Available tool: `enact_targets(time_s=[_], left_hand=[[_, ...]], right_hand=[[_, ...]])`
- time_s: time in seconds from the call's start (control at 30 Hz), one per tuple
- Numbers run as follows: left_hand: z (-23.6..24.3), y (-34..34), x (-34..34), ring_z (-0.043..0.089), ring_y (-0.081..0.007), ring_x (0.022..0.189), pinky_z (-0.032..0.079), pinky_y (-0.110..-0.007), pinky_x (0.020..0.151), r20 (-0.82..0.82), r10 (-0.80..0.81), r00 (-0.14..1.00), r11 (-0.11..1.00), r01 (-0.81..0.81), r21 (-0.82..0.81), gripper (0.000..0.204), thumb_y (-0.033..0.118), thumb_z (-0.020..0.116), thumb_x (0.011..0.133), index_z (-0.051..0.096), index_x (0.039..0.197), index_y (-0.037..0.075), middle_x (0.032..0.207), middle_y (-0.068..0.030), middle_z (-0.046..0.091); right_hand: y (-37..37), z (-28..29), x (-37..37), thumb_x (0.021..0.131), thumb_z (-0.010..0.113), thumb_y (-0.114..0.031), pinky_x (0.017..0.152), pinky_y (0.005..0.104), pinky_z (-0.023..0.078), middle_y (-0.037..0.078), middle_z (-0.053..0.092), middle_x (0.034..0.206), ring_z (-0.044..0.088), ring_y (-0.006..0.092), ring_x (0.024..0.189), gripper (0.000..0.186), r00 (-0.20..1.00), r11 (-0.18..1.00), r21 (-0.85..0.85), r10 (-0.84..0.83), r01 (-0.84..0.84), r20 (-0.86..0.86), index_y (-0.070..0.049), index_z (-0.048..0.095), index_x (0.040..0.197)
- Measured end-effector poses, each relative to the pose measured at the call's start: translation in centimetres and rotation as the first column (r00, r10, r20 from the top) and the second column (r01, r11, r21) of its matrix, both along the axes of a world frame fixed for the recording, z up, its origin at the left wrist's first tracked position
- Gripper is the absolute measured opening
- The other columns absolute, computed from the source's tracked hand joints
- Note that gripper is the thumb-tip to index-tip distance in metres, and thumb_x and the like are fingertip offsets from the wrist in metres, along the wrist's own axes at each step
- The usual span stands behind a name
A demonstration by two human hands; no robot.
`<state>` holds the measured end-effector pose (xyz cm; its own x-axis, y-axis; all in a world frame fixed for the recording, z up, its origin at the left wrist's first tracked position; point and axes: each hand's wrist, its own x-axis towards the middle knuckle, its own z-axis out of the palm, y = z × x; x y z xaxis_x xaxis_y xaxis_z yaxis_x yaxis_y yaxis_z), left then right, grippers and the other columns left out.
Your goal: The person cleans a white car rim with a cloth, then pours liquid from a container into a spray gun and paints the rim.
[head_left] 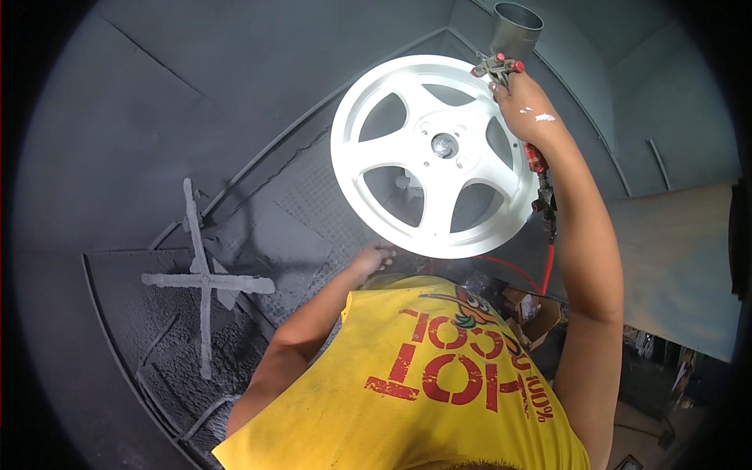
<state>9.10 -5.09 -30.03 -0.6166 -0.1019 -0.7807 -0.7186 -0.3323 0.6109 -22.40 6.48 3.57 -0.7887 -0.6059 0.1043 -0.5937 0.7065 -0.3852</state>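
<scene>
A white five-spoke wheel rim (435,211) is in front of me, its face toward me, with a shiny centre bore and several small bolt holes. My right hand (526,110), flecked with white paint, is wrapped round a spray gun (495,68) at the rim's upper right. A grey metal cup (517,35) sits on top of the gun. Below the hand, a red and black fitting joins a red hose (547,266). Low by the rim's bottom left edge, my left hand (374,258) is loosely open, its fingers slightly apart and partly blurred, with nothing seen in them.
To the left stands a paint-crusted cross-shaped stand (205,280). Grey booth walls (180,86) surround the rim, above a textured floor plate (301,188). A cardboard box (540,319) lies behind the hose at the right, near a pale panel (674,258).
</scene>
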Motion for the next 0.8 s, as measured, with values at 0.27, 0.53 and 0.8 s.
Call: enact_targets(time_s=[0.27,0.53,0.8], left_hand=[[-0.2,-4.1,-2.0,0.059,-0.0142,0.079,0.049,-0.030,0.070,-0.150,0.368,0.918,0.908,-0.389,-0.152,0.026,0.015,0.050,0.097,0.055,0.120,0.004,0.095,-0.0060,0.065],[2.5,-0.6,-2.7,0.058,-0.0135,0.072,0.047,-0.029,0.062,-0.113,0.487,0.866,0.861,-0.498,-0.107,0.020,0.018,0.049,0.102,0.056,0.113,0.003,0.091,-0.0067,0.064],[-0.7,1.2,-0.1,0.064,-0.0168,0.081,0.052,-0.031,0.076,-0.193,-0.107,0.975,0.957,0.048,-0.287,0.023,0.020,0.055,0.100,0.066,0.108,0.002,0.093,-0.0075,0.070]], right_hand=[[1.0,-0.4,0.6,0.097,0.053,-0.017,0.081,0.0486,0.051,0.029,0.066,0.097,0.064,0.0467,0.091,0.027,1.000,1.000,0.026,-0.009,0.010,-0.023,0.009,0.057,0.105],[-0.6,2.8,3.0,0.097,0.059,-0.030,0.072,0.0403,0.050,0.021,0.063,0.084,0.062,0.0353,0.076,0.037,0.767,0.969,-0.245,0.181,-0.032,0.616,0.007,0.059,0.093],[-0.6,-0.3,0.7,0.099,0.054,-0.028,0.080,0.0465,0.048,0.025,0.062,0.091,0.062,0.0400,0.086,0.037,0.997,0.997,-0.040,0.074,-0.073,0.022,0.008,0.058,0.093]])
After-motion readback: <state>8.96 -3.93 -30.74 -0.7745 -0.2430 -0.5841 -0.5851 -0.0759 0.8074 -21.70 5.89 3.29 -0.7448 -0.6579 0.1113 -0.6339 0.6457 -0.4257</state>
